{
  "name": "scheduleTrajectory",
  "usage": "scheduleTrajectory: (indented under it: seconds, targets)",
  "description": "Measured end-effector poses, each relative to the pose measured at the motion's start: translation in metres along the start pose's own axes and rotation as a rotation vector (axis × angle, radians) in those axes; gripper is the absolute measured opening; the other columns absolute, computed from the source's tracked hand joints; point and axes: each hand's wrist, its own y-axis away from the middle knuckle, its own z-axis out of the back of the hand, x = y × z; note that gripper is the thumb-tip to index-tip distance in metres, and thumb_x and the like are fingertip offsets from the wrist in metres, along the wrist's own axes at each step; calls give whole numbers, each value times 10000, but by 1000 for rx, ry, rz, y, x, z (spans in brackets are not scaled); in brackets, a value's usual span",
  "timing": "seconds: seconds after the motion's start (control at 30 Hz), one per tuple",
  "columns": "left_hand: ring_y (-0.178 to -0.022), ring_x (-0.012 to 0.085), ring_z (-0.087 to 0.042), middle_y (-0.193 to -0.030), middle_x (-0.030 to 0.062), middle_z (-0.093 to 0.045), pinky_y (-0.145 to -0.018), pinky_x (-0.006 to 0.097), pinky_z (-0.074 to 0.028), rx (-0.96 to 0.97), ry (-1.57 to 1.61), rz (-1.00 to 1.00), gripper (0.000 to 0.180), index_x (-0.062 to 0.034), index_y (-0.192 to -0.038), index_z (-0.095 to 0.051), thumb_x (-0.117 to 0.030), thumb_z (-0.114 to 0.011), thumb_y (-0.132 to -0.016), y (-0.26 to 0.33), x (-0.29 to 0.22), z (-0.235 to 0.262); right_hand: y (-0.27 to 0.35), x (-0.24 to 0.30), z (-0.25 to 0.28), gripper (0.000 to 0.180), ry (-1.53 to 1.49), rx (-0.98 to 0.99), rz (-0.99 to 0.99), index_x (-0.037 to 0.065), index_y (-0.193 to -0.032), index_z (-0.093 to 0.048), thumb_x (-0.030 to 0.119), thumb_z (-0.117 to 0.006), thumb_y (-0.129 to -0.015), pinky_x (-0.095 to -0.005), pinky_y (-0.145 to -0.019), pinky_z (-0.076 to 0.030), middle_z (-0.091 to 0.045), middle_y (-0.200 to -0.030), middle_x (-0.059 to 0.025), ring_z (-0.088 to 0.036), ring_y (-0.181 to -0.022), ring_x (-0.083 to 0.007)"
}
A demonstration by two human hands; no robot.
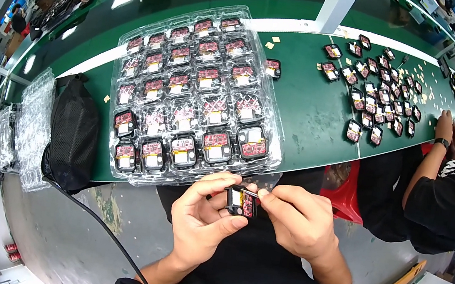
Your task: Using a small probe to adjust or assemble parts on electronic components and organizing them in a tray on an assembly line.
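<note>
Just past the front edge of the table, my left hand (203,215) grips a small black device housing (242,202) between thumb and fingers. Its open side faces up, showing a red circuit board, a white block and a strip of yellow tape. My right hand (301,219) is closed in a pinch at the housing's upper right edge. A slim stick-like tool (249,192) seems to run from these fingertips onto the housing; its kind is too small to tell. Beyond my hands lies a clear plastic tray (269,161) with rows of similar housings in its pockets.
Loose housings (383,95) and small pale pieces lie scattered on the green table (300,135) to the right. One housing (273,68) sits beside the tray. A black bag (74,135) and stacked clear trays (33,129) stand left. Co-workers sit right, near a red stool (344,196).
</note>
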Motion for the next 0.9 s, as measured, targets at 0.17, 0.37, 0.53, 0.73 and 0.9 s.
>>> scheduleTrajectory:
  seconds: [0.17,0.37,0.53,0.73,0.9]
  targets:
    - [-1247,363,-625,-1351,216,-544,-1038,441,-557,-22,28,-58,621,23,-1297,-560,88,-857,-756,8,-8,3,-5,-12,11,269,-200,12,-124,-2,-1021,-731,-59,-793,-766,-326,-609,-552,-696,-920,-114,-695,-739,-261]
    - [-1207,379,-643,-1250,196,-563,-1048,492,-528,-21,-190,-257,626,2,-1246,-530,82,-868,-726,-2,-36,18,-2,-64,22,296,467,-236,-612,-5,-1213,-649,104,-692,-941,-457,-796,-548,-582,-1193,-186,-673,-914,-392]
    - [-1184,320,-648,-1319,184,-496,-1000,366,-565,-270,-916,-506,452,-9,-1158,-566,89,-810,-790,-32,-57,29,14,-90,25,417,629,-119,-808,57,-1284,-637,289,-715,-946,-495,-782,-554,-548,-1279,-202,-691,-910,-428]
    - [-955,250,-677,-975,155,-678,-841,334,-531,-394,-1488,-516,213,25,-940,-628,57,-782,-796,-64,-73,34,20,-88,19,356,581,-140,-823,76,-1216,-645,279,-730,-936,-498,-769,-551,-565,-1260,-197,-696,-893,-428]
    - [-985,300,-685,-1067,149,-703,-875,373,-533,-392,-1598,-297,196,33,-1020,-690,-60,-782,-873,-65,-68,44,25,-93,19,255,497,-180,-752,62,-1134,-651,207,-726,-939,-487,-756,-555,-616,-1182,-173,-696,-902,-420]
